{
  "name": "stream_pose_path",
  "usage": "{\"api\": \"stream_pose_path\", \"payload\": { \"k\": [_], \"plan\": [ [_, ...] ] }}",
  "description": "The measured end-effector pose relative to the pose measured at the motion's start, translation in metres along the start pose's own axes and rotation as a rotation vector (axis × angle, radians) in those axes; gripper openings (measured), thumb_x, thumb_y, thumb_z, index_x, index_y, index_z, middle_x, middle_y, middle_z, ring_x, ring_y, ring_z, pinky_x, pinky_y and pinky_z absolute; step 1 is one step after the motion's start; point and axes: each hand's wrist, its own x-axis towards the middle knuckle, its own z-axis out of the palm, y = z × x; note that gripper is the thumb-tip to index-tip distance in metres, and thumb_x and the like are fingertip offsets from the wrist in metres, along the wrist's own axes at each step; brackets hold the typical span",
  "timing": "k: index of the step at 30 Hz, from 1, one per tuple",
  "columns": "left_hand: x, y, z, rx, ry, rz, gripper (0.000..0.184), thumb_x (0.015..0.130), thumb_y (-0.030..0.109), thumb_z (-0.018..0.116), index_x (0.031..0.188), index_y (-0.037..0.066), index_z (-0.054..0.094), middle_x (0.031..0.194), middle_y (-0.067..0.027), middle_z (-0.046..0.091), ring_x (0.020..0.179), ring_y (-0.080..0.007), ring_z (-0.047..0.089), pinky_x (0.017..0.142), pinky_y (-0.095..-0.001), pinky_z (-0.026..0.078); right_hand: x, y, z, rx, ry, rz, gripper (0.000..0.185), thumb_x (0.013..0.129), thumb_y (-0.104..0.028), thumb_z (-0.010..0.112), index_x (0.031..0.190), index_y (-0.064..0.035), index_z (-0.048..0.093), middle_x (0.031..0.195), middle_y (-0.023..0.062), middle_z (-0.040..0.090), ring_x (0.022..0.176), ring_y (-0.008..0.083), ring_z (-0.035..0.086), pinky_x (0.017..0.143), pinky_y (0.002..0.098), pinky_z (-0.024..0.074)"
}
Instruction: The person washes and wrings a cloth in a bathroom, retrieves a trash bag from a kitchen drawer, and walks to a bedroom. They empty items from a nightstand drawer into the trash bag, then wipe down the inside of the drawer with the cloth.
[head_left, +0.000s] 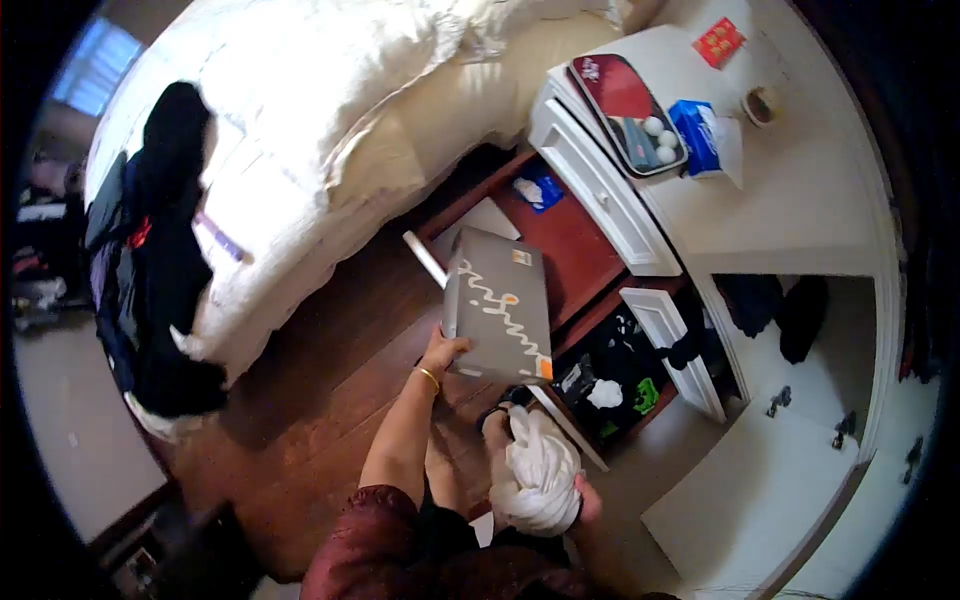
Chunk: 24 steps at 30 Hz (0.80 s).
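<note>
My left hand (441, 352) grips the lower left edge of a grey box (495, 300) with pale looping lettering and an orange corner. The box is tilted over the open upper drawer (585, 240), whose reddish-brown inside holds a blue and white packet (538, 190). Close to my body, my right hand (590, 502) is closed on a bunched white cloth (540, 465); the cloth hides part of its fingers. Just beyond the cloth, a lower open drawer (640, 425) holds dark items, a white bundle (604, 394) and something bright green (647, 396).
A bed (280, 130) with rumpled cream bedding stands at left, dark clothes (165, 270) on its edge. On the white cabinet top (790, 190) are a racket case (630, 115) with balls, a blue tissue pack (697, 140) and a red packet (720, 42). A cabinet door (750, 490) hangs open.
</note>
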Motion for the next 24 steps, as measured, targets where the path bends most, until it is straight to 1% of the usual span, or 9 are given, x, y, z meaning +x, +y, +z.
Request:
{"api": "stream_pose_path", "payload": {
  "k": [5, 8, 10, 15, 17, 19, 20, 23, 24],
  "plan": [
    [-0.154, 0.002, -0.057, -0.181, -0.070, 0.025, 0.089, 0.067, 0.003, 0.067, 0.145, 0.007, 0.024, 0.124, -0.0111, 0.048, 0.109, -0.0214, 0.051, 0.094, -0.0325, 0.042, 0.000, -0.020, 0.019, -0.045, -0.080, -0.093, 0.057, 0.091, -0.031, 0.045, 0.136, 0.0026, 0.037, 0.137, 0.0203, 0.044, 0.125, 0.0345, 0.044, 0.108, 0.0455, 0.0327],
    [-0.225, -0.029, -0.099, -0.081, 0.109, 0.025, 0.088, 0.066, 0.013, 0.068, 0.143, 0.007, 0.027, 0.132, -0.0112, 0.045, 0.118, -0.0249, 0.047, 0.100, -0.0364, 0.039, -0.003, -0.043, 0.037, 0.044, -0.156, 0.042, 0.057, 0.093, -0.030, 0.046, 0.138, 0.0025, 0.036, 0.138, 0.0195, 0.044, 0.127, 0.0331, 0.044, 0.108, 0.0446, 0.0332],
    [-0.254, -0.053, -0.113, -0.308, 0.228, -0.005, 0.082, 0.066, 0.014, 0.067, 0.140, 0.009, 0.031, 0.129, -0.0116, 0.047, 0.117, -0.0272, 0.048, 0.097, -0.0407, 0.042, 0.010, -0.044, 0.026, -0.054, -0.138, 0.072, 0.056, 0.093, -0.029, 0.047, 0.137, 0.0028, 0.036, 0.137, 0.0184, 0.045, 0.125, 0.0327, 0.045, 0.108, 0.0443, 0.0336],
    [-0.225, -0.119, -0.152, -0.700, 0.530, 0.010, 0.065, 0.072, 0.019, 0.066, 0.132, 0.015, 0.040, 0.120, -0.0087, 0.052, 0.109, -0.0305, 0.052, 0.086, -0.0496, 0.048, 0.051, -0.047, -0.005, -0.228, -0.134, 0.140, 0.060, 0.089, -0.032, 0.047, 0.138, 0.0020, 0.037, 0.136, 0.0178, 0.048, 0.122, 0.0309, 0.049, 0.107, 0.0423, 0.0355],
    [-0.176, -0.164, -0.188, -0.843, 0.453, 0.063, 0.064, 0.076, 0.026, 0.067, 0.133, 0.016, 0.040, 0.125, -0.0074, 0.050, 0.108, -0.0315, 0.053, 0.085, -0.0496, 0.049, 0.067, -0.048, -0.017, -0.249, -0.111, 0.118, 0.064, 0.087, -0.034, 0.050, 0.138, 0.0025, 0.036, 0.134, 0.0178, 0.049, 0.121, 0.0305, 0.050, 0.105, 0.0416, 0.0370],
    [-0.146, -0.180, -0.203, -0.999, 0.422, 0.027, 0.063, 0.078, 0.029, 0.068, 0.132, 0.014, 0.040, 0.127, -0.0075, 0.049, 0.108, -0.0322, 0.053, 0.087, -0.0486, 0.048, 0.069, -0.057, 0.031, -0.342, -0.181, 0.001, 0.071, 0.083, -0.038, 0.056, 0.138, 0.0030, 0.036, 0.132, 0.0183, 0.050, 0.120, 0.0295, 0.051, 0.103, 0.0402, 0.0394],
    [-0.135, -0.181, -0.205, -0.922, 0.489, -0.078, 0.077, 0.079, 0.032, 0.071, 0.140, 0.007, 0.031, 0.134, -0.0103, 0.044, 0.114, -0.0309, 0.050, 0.092, -0.0429, 0.047, 0.074, -0.060, 0.023, -0.332, -0.205, 0.010, 0.072, 0.083, -0.038, 0.056, 0.138, 0.0029, 0.035, 0.132, 0.0183, 0.050, 0.120, 0.0292, 0.051, 0.103, 0.0399, 0.0398],
    [-0.084, -0.195, -0.202, -0.338, 0.938, -0.134, 0.087, 0.085, 0.024, 0.069, 0.149, 0.010, 0.012, 0.144, -0.0200, 0.033, 0.117, -0.0298, 0.050, 0.098, -0.0394, 0.043, 0.079, -0.060, 0.040, -0.360, -0.171, -0.013, 0.074, 0.081, -0.035, 0.058, 0.139, 0.0033, 0.032, 0.130, 0.0196, 0.051, 0.117, 0.0306, 0.053, 0.101, 0.0416, 0.0417],
    [-0.077, -0.185, -0.200, -0.264, 0.839, -0.010, 0.089, 0.085, 0.021, 0.069, 0.149, 0.010, 0.007, 0.145, -0.0209, 0.028, 0.122, -0.0290, 0.045, 0.101, -0.0389, 0.040, 0.083, -0.061, 0.047, -0.384, -0.205, 0.023, 0.075, 0.081, -0.035, 0.058, 0.139, 0.0031, 0.031, 0.131, 0.0192, 0.050, 0.118, 0.0305, 0.052, 0.102, 0.0415, 0.0407]
  ]
}}
